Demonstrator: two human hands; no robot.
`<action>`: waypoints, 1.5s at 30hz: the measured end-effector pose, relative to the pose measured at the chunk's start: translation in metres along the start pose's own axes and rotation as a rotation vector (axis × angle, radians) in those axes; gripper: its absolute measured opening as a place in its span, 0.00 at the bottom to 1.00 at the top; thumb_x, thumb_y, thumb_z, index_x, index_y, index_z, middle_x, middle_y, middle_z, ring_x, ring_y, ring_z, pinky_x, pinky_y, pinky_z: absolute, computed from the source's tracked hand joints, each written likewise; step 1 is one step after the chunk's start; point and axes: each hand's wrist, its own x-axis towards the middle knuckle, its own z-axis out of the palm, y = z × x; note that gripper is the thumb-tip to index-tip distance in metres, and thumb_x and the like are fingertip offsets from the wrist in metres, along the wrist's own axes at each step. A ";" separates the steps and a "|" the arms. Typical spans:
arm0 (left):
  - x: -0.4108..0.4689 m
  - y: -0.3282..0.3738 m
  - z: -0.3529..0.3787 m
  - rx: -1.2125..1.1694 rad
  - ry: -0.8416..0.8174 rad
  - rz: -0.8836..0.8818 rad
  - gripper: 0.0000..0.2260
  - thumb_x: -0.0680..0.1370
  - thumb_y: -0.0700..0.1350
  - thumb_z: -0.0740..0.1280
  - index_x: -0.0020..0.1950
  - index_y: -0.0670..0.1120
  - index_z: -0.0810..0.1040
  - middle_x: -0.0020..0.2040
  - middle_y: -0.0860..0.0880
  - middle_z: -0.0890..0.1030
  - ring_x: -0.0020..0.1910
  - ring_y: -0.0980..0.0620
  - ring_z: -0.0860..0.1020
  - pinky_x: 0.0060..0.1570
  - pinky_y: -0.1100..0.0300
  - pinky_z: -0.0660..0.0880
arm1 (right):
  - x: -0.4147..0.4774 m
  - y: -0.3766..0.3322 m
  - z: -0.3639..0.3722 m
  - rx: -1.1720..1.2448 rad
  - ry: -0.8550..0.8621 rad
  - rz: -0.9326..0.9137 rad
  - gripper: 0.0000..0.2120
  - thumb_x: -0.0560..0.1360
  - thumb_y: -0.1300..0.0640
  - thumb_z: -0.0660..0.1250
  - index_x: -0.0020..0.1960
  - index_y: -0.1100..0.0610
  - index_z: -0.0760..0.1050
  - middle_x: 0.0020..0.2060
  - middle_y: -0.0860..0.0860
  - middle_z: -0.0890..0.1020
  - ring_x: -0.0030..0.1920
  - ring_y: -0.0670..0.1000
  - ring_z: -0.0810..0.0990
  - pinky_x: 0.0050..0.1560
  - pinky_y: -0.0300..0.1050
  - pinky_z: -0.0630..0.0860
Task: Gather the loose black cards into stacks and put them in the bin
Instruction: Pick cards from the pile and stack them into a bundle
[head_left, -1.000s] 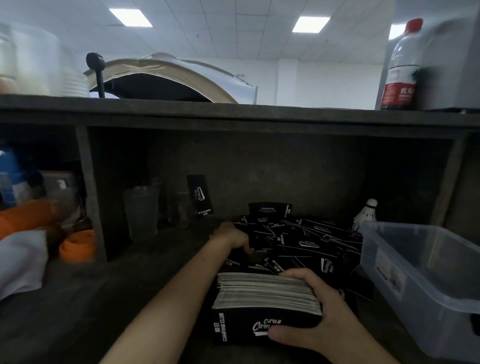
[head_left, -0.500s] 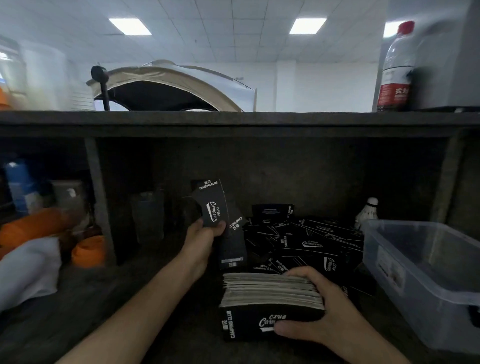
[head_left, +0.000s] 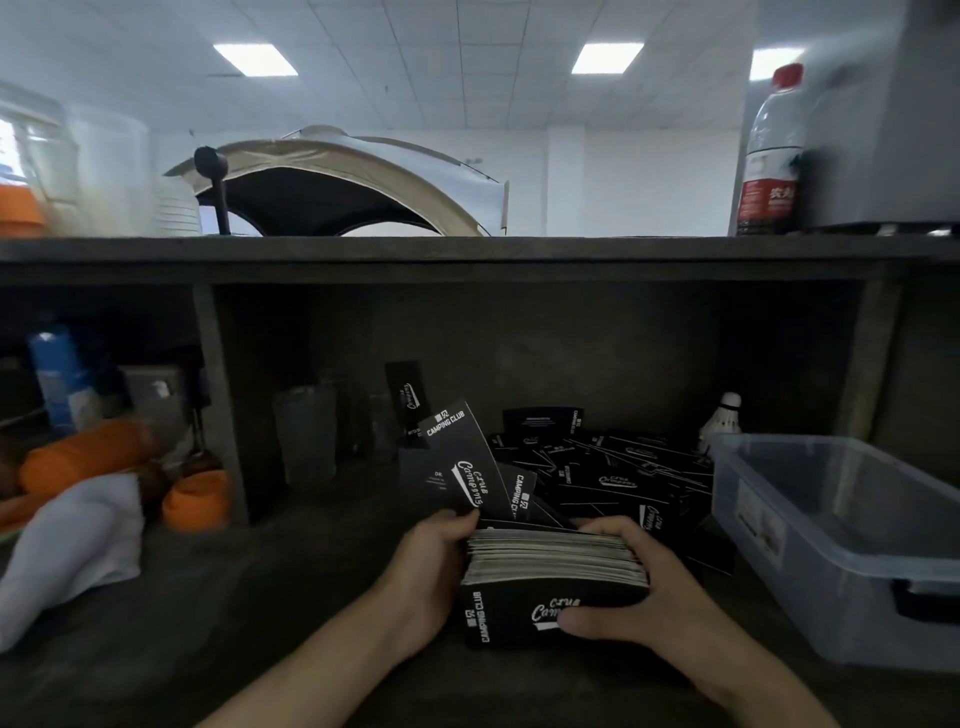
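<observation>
Gathering step. Left hand (head_left: 431, 566) pinches several cards (head_left: 467, 467) at the left end of the stack (head_left: 550, 566); right hand (head_left: 639, 597) grips the stack on the surface (head_left: 260, 623). Next, likely: square them in. Loose pile (head_left: 613, 478) lies behind, bin (head_left: 841, 545) at right.

Stack (head_left: 553, 571) left of bin (head_left: 852, 551), card pile (head_left: 613, 473) behind.

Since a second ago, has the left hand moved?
Yes. The left hand has come back from the loose card pile toward the person, to the left end of the card stack, gripping picked-up cards.
</observation>
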 end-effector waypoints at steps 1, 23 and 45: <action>0.000 0.000 0.001 0.015 -0.013 -0.022 0.19 0.76 0.42 0.63 0.64 0.34 0.76 0.55 0.37 0.84 0.56 0.37 0.82 0.56 0.47 0.77 | -0.001 0.000 0.000 0.001 0.004 0.003 0.34 0.59 0.58 0.87 0.59 0.47 0.77 0.55 0.47 0.85 0.55 0.48 0.85 0.55 0.40 0.80; -0.011 0.046 0.002 0.654 0.236 0.744 0.20 0.72 0.69 0.65 0.51 0.55 0.82 0.54 0.59 0.81 0.55 0.64 0.78 0.56 0.65 0.72 | -0.003 -0.003 0.001 0.008 0.003 -0.052 0.36 0.62 0.60 0.85 0.66 0.43 0.77 0.59 0.47 0.85 0.59 0.47 0.84 0.60 0.44 0.80; 0.002 0.007 0.009 0.574 0.160 0.303 0.09 0.71 0.53 0.77 0.46 0.50 0.86 0.44 0.51 0.86 0.48 0.53 0.83 0.50 0.57 0.78 | -0.004 -0.006 0.003 -0.154 0.002 -0.025 0.58 0.57 0.46 0.87 0.75 0.28 0.53 0.64 0.32 0.74 0.63 0.32 0.75 0.63 0.31 0.73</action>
